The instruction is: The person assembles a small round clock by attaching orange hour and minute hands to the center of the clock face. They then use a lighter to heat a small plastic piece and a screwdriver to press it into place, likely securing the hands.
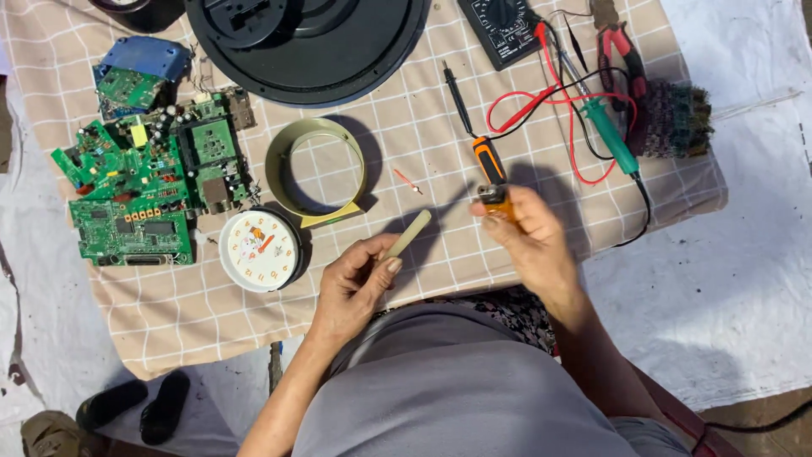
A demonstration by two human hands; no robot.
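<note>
Your left hand (351, 292) is closed round a pale stick (408, 234), pinched near its lower end; it looks light and stiff, so a fingertip grip by the middle should do. Your right hand (529, 233) grips a small orange lighter (495, 196), probably slick plastic; hold it by the body. Both sit above the checked cloth (406, 127). The gold ring (317, 173) is an open band with nothing inside; beside it lies a white clock face (260, 250).

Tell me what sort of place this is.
Likely an informal electronics repair spot on the ground, outdoors in sunlight: green circuit boards, a multimeter with red and black leads, and a soldering iron lie on a checked cloth.
</note>
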